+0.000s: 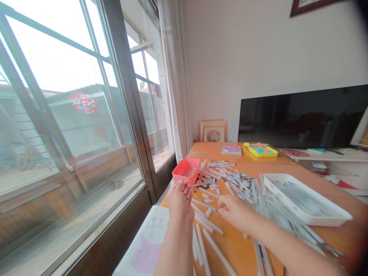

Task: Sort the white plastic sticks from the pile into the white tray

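My left hand (180, 193) is closed, fingers curled, just in front of a pink plastic basket (186, 177). What its fingers pinch, if anything, is too small to make out. To its right, my right hand (231, 207) hangs low over the table with fingers curled in; whatever they hold is hidden. Between and around both hands lie pen parts: clear pen barrels (220, 251), short whitish caps (208, 212) and small black pieces (204, 183). A larger heap of pen tubes (240, 184) spreads behind my right hand.
A white tray (330, 221) with thin clear tubes stands at the right. Farther back are a colourful booklet (231, 150) and a yellow box (263, 151). A white printed box (143, 245) sits by the table's left edge. Glass doors (94, 153) flank the left; a television (301, 117) stands behind.
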The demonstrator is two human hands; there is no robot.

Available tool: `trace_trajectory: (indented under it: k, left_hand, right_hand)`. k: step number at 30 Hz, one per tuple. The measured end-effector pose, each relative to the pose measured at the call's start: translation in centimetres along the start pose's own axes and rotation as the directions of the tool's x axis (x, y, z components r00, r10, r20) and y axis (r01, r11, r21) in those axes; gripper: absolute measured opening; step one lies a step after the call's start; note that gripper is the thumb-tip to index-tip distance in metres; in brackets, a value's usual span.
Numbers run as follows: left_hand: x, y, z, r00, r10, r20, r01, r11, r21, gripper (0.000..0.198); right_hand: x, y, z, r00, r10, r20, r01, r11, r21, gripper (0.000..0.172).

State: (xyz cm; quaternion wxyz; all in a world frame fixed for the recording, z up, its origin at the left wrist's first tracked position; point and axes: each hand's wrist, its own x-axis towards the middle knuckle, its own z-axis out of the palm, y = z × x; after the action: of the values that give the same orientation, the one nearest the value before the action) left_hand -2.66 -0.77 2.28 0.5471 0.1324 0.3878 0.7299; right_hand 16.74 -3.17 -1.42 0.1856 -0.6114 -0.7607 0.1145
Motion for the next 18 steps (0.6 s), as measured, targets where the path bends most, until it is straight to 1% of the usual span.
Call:
trace_trajectory:
  k: [3,5,10,14,16,18]
  left_hand:
    - [0.1,0.1,0.0,0.999,0.0,-0.035,0.001,1.0,0.006,0.012]
    - [0.2,0.2,0.0,0.999,-0.002,-0.05,0.002,1.0,0.011,0.012]
    - [0.2,0.2,0.0,0.998,-0.015,-0.059,0.018,0.999,0.036,0.013]
    - [0.0,-0.1,0.1,0.999,-0.027,-0.042,0.03,0.996,0.08,0.015]
    - [-0.3,-0.6,0.2,0.999,-0.029,-0.02,0.031,0.993,0.116,0.019]
    - [-0.6,-1.3,0.3,0.999,-0.035,-0.007,0.036,0.987,0.159,0.025]
  right_hand:
    - [0.9,-1.1,1.1,0.999,0.014,0.029,-0.013,0.998,-0.056,0.014]
    - [1.3,-1.5,1.5,0.999,0.038,0.037,-0.035,0.996,-0.086,0.014]
    - [1.6,-1.6,1.9,0.997,0.069,0.046,-0.064,0.993,-0.101,0.01]
    - [1.5,-1.1,1.3,0.997,0.069,0.034,-0.066,0.995,-0.076,0.011]
    - [1.5,-0.9,0.6,0.998,0.066,-0.012,-0.066,0.998,-0.015,0.013]
    - [1.6,-0.9,-0.2,0.995,0.054,-0.085,-0.048,0.996,0.073,0.014]
